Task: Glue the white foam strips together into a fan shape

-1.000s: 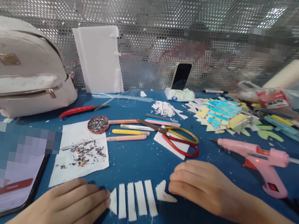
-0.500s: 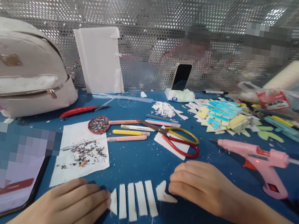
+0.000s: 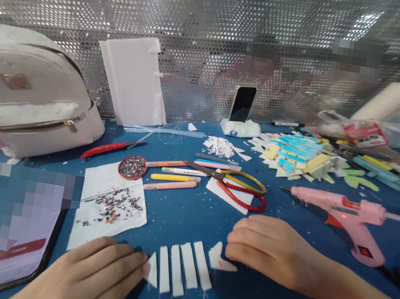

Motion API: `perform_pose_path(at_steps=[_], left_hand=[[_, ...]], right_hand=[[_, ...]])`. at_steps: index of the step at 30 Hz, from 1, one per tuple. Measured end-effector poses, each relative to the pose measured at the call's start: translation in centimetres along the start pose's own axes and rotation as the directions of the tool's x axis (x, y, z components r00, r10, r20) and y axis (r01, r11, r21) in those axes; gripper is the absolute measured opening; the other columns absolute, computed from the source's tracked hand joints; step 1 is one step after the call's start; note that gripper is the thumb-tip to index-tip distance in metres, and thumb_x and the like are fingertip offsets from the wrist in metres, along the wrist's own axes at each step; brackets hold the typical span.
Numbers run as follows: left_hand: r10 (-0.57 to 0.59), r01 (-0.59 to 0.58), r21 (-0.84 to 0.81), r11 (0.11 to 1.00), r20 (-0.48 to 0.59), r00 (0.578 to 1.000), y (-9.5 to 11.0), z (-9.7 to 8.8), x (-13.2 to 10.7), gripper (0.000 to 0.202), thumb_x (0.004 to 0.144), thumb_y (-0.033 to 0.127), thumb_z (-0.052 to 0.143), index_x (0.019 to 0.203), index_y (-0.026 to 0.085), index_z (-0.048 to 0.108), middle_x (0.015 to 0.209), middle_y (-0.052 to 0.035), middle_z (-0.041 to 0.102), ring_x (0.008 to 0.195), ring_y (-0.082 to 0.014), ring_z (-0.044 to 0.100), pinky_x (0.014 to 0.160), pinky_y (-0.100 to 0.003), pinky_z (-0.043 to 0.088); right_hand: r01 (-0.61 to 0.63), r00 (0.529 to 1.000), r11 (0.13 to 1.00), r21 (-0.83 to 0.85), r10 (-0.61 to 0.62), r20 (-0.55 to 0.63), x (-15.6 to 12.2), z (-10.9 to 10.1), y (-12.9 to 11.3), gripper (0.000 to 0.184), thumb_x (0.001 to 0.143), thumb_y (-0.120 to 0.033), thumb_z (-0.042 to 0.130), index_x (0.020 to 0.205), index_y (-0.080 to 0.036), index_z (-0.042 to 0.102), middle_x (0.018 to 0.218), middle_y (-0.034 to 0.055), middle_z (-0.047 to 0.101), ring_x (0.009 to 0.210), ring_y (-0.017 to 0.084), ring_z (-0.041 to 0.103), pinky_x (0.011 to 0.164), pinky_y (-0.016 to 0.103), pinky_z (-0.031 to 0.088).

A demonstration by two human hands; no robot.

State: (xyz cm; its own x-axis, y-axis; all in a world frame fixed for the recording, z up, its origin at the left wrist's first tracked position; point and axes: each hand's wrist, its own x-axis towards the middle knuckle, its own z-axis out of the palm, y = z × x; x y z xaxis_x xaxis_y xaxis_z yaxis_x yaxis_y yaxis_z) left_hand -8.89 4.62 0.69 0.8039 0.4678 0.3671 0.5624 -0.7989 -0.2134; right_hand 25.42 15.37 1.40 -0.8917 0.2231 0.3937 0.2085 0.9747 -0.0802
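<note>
On the blue tabletop, several white strips [image 3: 189, 265] lie side by side with narrow gaps, slightly slanted. A small pointed white piece [image 3: 153, 270] sits at their left end, touched by the fingertips of my left hand [image 3: 96, 273], whose fingers stretch out flat. At the right end is a notched, tail-like white piece [image 3: 218, 258] with a small reddish mark. My right hand [image 3: 275, 250] rests against its edge with fingers curled closed; whatever may be under them is hidden. Above lie scissors [image 3: 242, 193] with red and yellow handles, over a white card.
Left are a phone [image 3: 26, 242], a white sheet [image 3: 92, 236] with glitter bits, a red dish [image 3: 132, 167] and a backpack [image 3: 30, 104]. Behind stand markers [image 3: 171, 178], paper scraps [image 3: 292, 153] and a propped phone [image 3: 242, 104]. A pink glue gun [image 3: 341, 204] lies right.
</note>
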Motion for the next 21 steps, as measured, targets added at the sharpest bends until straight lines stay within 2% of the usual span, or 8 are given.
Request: perform_pose_path(at_steps=[5,10,19,21], left_hand=[[-0.073,0.07,-0.028,0.997,-0.113,0.991,0.3,1.2,-1.0,0.04,0.107,0.019,0.033,0.12,0.019,0.071,0.122,0.0016,0.072,0.106,-0.0167,0.063,0.105,-0.032,0.041],[-0.069,0.065,-0.039,0.997,-0.119,0.991,0.4,1.5,-0.8,0.04,0.106,0.019,0.034,0.121,0.02,0.07,0.118,0.0025,0.073,0.104,-0.0149,0.062,0.112,-0.031,0.033],[-0.055,0.048,-0.056,0.997,-0.126,0.991,0.4,1.4,-0.3,0.04,0.106,0.017,0.033,0.119,0.018,0.071,0.116,0.0001,0.073,0.1,-0.0164,0.066,0.094,-0.03,0.049],[-0.062,0.056,-0.07,0.996,-0.084,0.995,0.4,1.0,-0.1,0.038,0.106,0.018,0.034,0.12,0.017,0.07,0.116,-0.0009,0.074,0.1,-0.0164,0.067,0.093,-0.03,0.051]], right_hand=[[-0.005,1.0,1.0,0.003,0.005,0.004,0.0,0.1,0.0,0.036,0.108,-0.019,0.031,0.089,-0.019,0.062,0.085,0.0009,0.07,0.077,0.014,0.057,0.07,0.028,0.044],[-0.002,1.0,1.0,-0.005,0.002,0.002,-0.1,0.1,0.0,0.035,0.108,-0.02,0.032,0.089,-0.019,0.062,0.086,0.0009,0.07,0.077,0.014,0.057,0.07,0.028,0.044],[-0.002,1.0,1.0,-0.007,0.002,0.0,-0.1,0.2,0.1,0.033,0.108,-0.019,0.032,0.09,-0.019,0.061,0.086,0.0007,0.069,0.077,0.013,0.056,0.071,0.027,0.044],[-0.003,1.0,1.0,-0.009,0.003,-0.016,-0.1,0.3,0.1,0.032,0.107,-0.018,0.033,0.091,-0.019,0.061,0.086,0.001,0.068,0.078,0.013,0.057,0.072,0.028,0.044]])
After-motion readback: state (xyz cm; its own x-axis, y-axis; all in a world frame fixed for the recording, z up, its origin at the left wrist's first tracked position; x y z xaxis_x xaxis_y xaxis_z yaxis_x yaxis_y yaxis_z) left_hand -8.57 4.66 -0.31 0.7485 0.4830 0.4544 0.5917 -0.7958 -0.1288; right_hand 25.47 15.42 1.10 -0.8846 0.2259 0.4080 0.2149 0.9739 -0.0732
